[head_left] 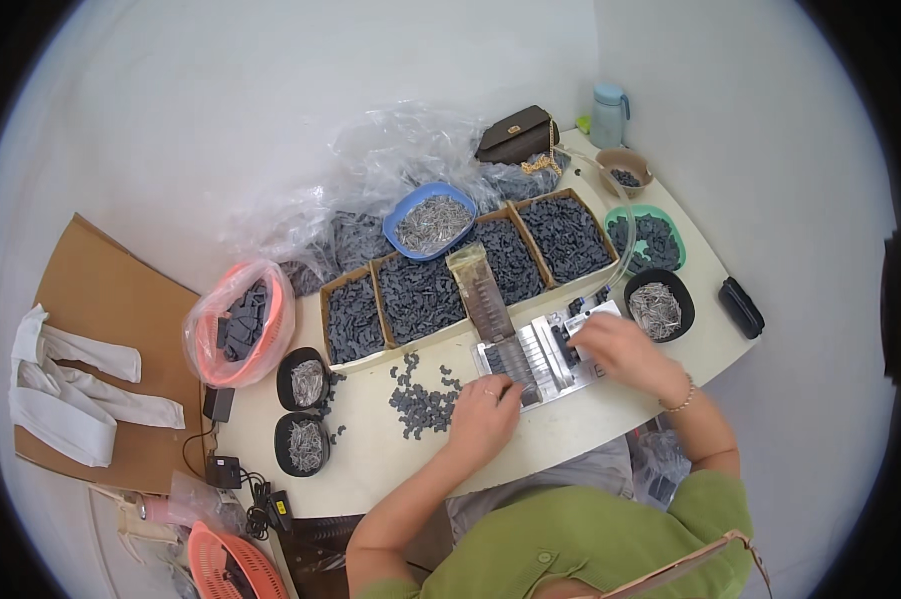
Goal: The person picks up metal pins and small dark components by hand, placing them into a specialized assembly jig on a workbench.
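Observation:
A metal fixture (545, 361) with slots and a dark strip lies on the table in front of me. At its near left edge rests my left hand (485, 417), fingers bent together; whatever they hold is too small to make out. My right hand (615, 344) is over the fixture's right part, its fingers closed beside a dark block, with anything between them hidden. A clear plastic chute (483, 295) slopes down to the fixture from the parts boxes. Small dark curved pieces (425, 404) lie loose left of my left hand.
Behind are cardboard boxes of dark parts (425, 299) and a blue tray (395, 225) of metal pins. Black bowls of pins (296, 384) stand left, another black bowl (682, 285) right. A pink basket (289, 329), green bowl (680, 235), black case (740, 307) and clear tube (630, 235) surround the work.

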A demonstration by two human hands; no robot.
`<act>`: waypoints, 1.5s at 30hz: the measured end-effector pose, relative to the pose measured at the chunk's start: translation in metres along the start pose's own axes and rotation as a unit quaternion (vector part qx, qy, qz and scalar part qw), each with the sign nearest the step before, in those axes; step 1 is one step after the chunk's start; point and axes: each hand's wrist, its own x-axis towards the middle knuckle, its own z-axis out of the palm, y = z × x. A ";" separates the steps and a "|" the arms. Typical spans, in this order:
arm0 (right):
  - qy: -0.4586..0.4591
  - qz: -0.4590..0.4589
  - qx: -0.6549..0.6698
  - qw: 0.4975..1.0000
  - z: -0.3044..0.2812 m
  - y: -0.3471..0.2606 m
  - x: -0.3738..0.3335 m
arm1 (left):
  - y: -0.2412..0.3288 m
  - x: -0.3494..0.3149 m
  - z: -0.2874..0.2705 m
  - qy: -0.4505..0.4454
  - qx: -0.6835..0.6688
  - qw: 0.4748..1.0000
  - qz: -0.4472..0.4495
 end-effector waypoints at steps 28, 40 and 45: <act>-0.076 -0.171 -0.088 0.978 0.049 -0.002 0.030 | -0.185 -0.073 -0.134 0.049 0.190 0.925 -0.326; -0.188 0.078 -0.132 0.970 0.093 0.046 0.260 | -0.204 -0.081 -0.142 -0.028 0.144 0.889 -0.434; -0.257 0.087 -0.176 0.946 0.105 0.036 0.279 | -0.205 -0.091 -0.150 -0.004 0.169 0.880 -0.445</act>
